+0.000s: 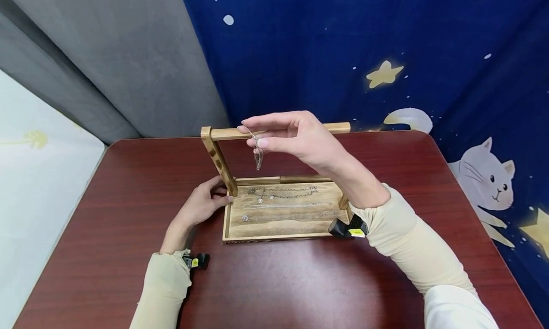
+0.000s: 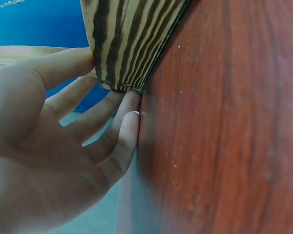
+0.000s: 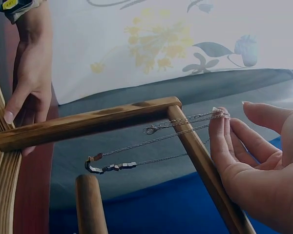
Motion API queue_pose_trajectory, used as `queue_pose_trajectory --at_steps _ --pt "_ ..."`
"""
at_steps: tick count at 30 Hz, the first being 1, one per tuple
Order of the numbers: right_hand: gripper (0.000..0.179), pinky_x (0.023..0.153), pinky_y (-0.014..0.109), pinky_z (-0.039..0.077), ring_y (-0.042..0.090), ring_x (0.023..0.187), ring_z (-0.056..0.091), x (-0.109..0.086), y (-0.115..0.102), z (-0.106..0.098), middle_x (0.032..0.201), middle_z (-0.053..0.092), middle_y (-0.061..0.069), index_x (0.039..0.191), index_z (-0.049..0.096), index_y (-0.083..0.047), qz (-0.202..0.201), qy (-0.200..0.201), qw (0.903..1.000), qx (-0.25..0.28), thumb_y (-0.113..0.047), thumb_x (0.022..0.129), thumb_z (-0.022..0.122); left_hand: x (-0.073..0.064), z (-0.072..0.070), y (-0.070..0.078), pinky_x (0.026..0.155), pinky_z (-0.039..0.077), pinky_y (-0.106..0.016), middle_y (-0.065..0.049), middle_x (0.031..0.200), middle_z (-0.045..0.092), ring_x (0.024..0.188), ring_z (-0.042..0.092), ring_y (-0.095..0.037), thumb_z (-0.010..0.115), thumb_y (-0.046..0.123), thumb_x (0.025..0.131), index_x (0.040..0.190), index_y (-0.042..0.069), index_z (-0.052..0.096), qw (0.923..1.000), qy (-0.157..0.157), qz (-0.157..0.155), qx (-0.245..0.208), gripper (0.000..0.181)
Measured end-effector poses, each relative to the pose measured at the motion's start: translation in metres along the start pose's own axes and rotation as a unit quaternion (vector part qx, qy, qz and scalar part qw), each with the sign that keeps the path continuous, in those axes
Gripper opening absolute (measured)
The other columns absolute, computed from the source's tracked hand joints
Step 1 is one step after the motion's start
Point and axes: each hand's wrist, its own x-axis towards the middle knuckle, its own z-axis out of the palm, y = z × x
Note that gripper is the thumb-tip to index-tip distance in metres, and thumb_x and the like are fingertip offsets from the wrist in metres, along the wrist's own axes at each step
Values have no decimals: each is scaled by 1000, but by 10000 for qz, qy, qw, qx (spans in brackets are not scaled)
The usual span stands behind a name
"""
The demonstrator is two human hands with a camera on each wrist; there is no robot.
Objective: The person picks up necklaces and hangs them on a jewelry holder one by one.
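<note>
My right hand (image 1: 296,136) is raised at the top bar of a wooden jewelry stand (image 1: 227,134), pinching a silver chain necklace (image 1: 258,159) at the fingertips. The right wrist view shows the necklace's lobster clasp (image 3: 150,130) and a run of small block-like metal beads (image 3: 110,168) hanging free of the fingers. At the stand's back left corner, beside the upright, my left hand (image 1: 203,202) grips the tray edge. Its thumb lies on one side of the striped wood (image 2: 127,39), with the other fingers bent against the opposite side.
Several necklaces lie in rows inside the stand's tray (image 1: 257,233), among them a plain silver chain (image 1: 287,205) and one with a round pendant (image 1: 245,218). The stand is on a reddish-brown table (image 1: 291,286). Grey and blue curtains (image 1: 300,47) hang behind the table.
</note>
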Motion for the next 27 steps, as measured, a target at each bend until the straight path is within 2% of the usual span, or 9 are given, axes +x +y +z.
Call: queue_pose_trajectory --at_steps 6,15,23,27 --pt "38 97 42 50 31 112 66 -1 3 4 127 65 16 133 60 5 20 -81 9999 109 4 95 61 0 0 0 88 53 -43 -19 121 65 110 64 -31 70 8 92 139 4 54 10000 -16 30 -66 49" --pt "44 105 37 44 26 121 61 -1 11 8 137 59 16 139 55 2 265 -368 9989 118 1 96 60 -1 0 1 86 54 -41 -19 115 66 106 65 -31 70 8 92 136 3 55 10000 -24 -34 -23 46" --pt "43 103 38 45 27 124 59 -3 17 10 135 61 12 139 56 1 407 -366 9976 431 1 96 60 -2 0 3 84 54 -38 -19 115 67 105 66 -30 69 8 93 138 3 54 10000 -47 -50 -30 48" --pt "43 101 41 47 28 123 59 -5 21 12 134 62 13 138 56 2 295 -340 9982 395 4 96 59 -3 -1 3 83 54 -37 -18 116 66 103 66 -29 69 9 93 138 3 55 9999 -68 -105 -39 48"
